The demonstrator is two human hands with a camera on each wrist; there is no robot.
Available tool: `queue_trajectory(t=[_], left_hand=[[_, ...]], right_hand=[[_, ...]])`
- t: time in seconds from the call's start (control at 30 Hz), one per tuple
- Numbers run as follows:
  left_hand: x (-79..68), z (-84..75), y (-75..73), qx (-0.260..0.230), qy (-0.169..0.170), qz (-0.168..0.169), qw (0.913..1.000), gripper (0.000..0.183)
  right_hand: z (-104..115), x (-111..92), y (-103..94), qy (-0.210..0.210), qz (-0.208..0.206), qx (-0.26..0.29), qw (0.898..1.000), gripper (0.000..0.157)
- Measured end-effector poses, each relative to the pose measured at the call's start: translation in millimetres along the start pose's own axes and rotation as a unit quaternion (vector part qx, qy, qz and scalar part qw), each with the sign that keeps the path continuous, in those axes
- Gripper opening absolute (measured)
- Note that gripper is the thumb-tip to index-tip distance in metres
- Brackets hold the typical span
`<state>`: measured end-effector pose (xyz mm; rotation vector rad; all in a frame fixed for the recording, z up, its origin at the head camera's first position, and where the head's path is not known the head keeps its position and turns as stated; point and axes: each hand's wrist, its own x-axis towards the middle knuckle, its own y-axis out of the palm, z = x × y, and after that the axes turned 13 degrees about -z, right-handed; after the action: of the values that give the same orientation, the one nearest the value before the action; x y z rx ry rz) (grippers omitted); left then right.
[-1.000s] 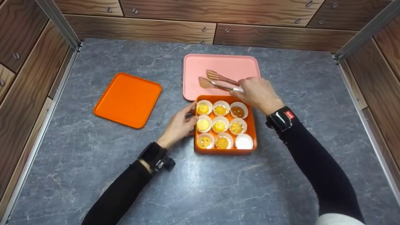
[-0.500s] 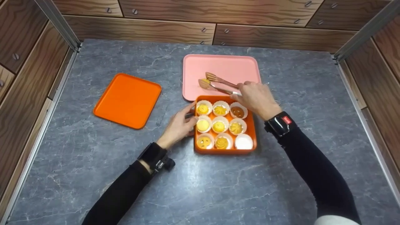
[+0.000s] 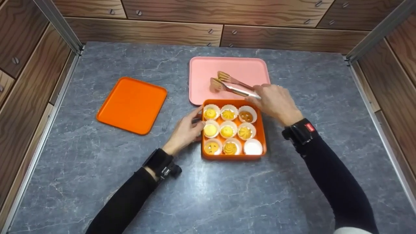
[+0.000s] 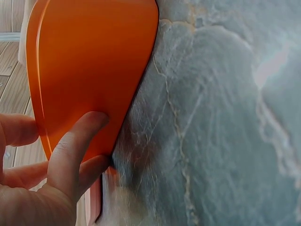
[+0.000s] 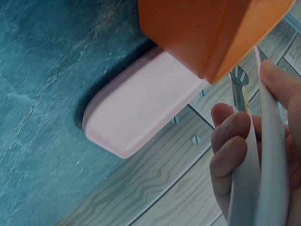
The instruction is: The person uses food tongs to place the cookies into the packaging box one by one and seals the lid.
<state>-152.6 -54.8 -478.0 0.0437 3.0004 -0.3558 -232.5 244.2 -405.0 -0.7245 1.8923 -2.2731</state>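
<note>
My right hand holds serving tongs with slotted brown heads and pale handles, their heads over the pink tray. Yellow shows through the slots, but I cannot tell whether the heads grip something. An orange square box stands in front of the tray, with paper cups in rows. Most cups hold a yellow or golden cookie; the front-right paper cup shows only white. My left hand rests against the box's left wall; in the left wrist view its thumb presses the orange side.
An orange flat lid lies on the grey marbled table to the left. Wood-patterned panels and metal corner posts bound the table at the back and sides.
The tongs have shifted to the right and slightly back, and their heads are closer together than half a second ago. The box and left hand have stayed in place.
</note>
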Motion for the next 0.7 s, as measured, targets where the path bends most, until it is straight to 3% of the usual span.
queue_trajectory(t=[0.47, 0.7], left_hand=[[-1.4, 0.1, -1.5, -0.020, -0.017, 0.010, 0.9996, 0.067], [-1.1, 1.0, -1.9, -0.020, -0.008, 0.013, 0.9997, 0.067]], right_hand=[[-10.7, -53.1, -30.7, -0.043, -0.086, 0.026, 0.995, 0.042], [-12.0, -84.4, -47.0, -0.064, -0.116, 0.032, 0.991, 0.043]])
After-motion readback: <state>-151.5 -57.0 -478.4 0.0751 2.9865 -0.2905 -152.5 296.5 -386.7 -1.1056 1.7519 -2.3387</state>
